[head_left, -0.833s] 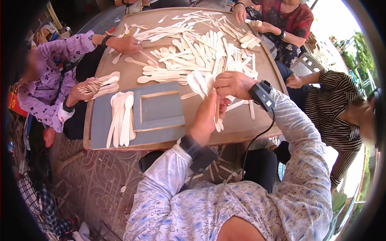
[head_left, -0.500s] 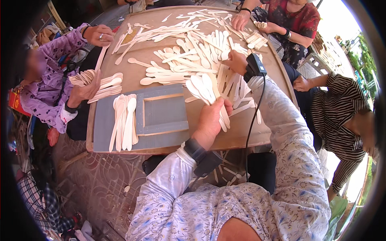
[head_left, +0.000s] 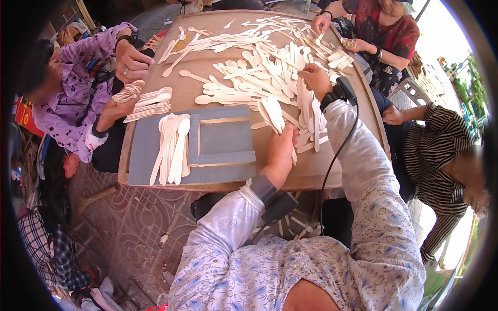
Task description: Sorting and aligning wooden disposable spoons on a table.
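Note:
My left hand (head_left: 280, 155) is closed round a small bundle of pale wooden spoons (head_left: 271, 114), their bowls pointing up and away from me. Farther off and to the right, my right hand (head_left: 316, 80) has its thumb and fingers pinched on a wooden spoon (head_left: 299, 62) at the edge of a loose heap of spoons (head_left: 249, 78). More spoons lie under and beside that hand, handles pointing different ways. Left of my left hand, a stack of spoons (head_left: 171, 147) rests across a grey board (head_left: 218, 179) with a raised wooden frame on it.
The brown table (head_left: 306, 176) has a raised rim. At the left, a person in a purple sleeve holds spoons (head_left: 128, 91) beside another stack. Across at the far right, another person's hand (head_left: 321, 22) handles spoons. A striped-sleeved person sits at right. A black cable (head_left: 332, 171) hangs from my right wrist.
The view has shifted, so the table sits farther right. The spoons in my left hand are less fanned out. The purple-sleeved person's raised hand no longer shows the spoon it held.

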Available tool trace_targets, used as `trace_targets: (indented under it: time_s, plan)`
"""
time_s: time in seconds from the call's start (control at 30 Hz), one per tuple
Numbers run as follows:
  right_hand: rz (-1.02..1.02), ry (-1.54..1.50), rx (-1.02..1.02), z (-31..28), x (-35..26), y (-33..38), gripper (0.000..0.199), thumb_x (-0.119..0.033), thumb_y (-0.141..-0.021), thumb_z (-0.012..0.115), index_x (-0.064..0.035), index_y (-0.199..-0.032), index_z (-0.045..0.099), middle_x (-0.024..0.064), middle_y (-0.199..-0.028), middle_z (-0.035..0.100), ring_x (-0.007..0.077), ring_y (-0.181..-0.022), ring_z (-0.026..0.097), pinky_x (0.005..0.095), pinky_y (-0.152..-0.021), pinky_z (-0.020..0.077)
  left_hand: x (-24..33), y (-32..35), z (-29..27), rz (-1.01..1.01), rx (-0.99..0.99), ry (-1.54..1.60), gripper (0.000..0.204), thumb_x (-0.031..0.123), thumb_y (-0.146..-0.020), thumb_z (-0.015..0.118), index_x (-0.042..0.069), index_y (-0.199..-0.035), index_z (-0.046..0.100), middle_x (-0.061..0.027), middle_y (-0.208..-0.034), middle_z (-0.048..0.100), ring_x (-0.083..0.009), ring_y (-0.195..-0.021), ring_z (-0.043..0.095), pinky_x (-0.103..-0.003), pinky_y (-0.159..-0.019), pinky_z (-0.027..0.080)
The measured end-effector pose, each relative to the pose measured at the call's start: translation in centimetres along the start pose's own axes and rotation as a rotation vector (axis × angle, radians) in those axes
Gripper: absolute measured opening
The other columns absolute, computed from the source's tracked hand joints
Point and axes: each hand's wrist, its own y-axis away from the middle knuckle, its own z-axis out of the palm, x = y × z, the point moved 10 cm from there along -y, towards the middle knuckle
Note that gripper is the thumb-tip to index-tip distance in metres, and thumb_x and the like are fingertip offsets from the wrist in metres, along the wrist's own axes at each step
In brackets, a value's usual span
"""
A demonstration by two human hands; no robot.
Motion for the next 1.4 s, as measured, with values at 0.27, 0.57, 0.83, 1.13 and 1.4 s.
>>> trace_targets:
  time_s: [0.27,0.57,0.83,1.13,1.4]
  plan:
    - [0.201,-0.001,-0.62,7.3,-3.0,11.6,0.011,-0.015,-0.083,0.056,-0.0077,-0.091,0.055,-0.0041,-0.07,0.054,0.0024,-0.055,0.049,0.0161,-0.044,0.036,2.2,1.0,2.1,-0.01,-0.2,0.272,0.009,0.018,-0.086,0.049,0.01,-0.089,0.049,-0.0007,-0.072,0.049,-0.0114,-0.062,0.047,-0.026,-0.056,0.039]
    - [-0.15,1.161,-0.226,6.5,0.6,-0.6,0.031,-0.032,-0.067,0.065,-0.0047,-0.082,0.059,0.0129,-0.073,0.061,0.0255,-0.069,0.06,0.0346,-0.061,0.0459,2.0,1.2,1.8,-0.182,-0.057,0.278,0.01,0.015,-0.083,0.055,0.014,-0.082,0.045,0.0045,-0.054,0.033,-0.0078,-0.044,0.03,-0.024,-0.043,0.027]
    - [-0.247,0.746,-0.137,3.4,0.8,-0.2,0.019,-0.021,-0.074,0.062,-0.0043,-0.078,0.055,0.0083,-0.067,0.057,0.0185,-0.066,0.057,0.0299,-0.059,0.0442,1.8,1.1,3.4,-0.084,-0.221,-0.029,0.009,0.017,-0.085,0.052,0.009,-0.084,0.054,-0.0002,-0.063,0.049,-0.0097,-0.053,0.045,-0.026,-0.048,0.039]
    - [-0.319,0.73,-0.816,4.0,-6.8,12.1,0.012,-0.018,-0.079,0.059,-0.0062,-0.081,0.059,0.0027,-0.067,0.059,0.0113,-0.058,0.055,0.0254,-0.054,0.0436,9.3,3.2,3.2,0.848,-0.059,-0.576,0.013,0.01,-0.084,0.05,0.003,-0.094,0.056,-0.005,-0.07,0.058,-0.0204,-0.06,0.054,-0.031,-0.059,0.045]
    - [-0.133,0.968,-0.249,-0.2,0.1,2.8,0.048,-0.044,-0.076,0.057,0.0033,-0.074,0.062,0.0145,-0.059,0.059,0.0217,-0.056,0.059,0.0319,-0.051,0.0458,1.5,0.5,1.9,-0.005,-0.062,-0.164,0.011,0.014,-0.084,0.05,0.004,-0.087,0.052,0.0016,-0.057,0.045,-0.0106,-0.049,0.044,-0.028,-0.046,0.037]
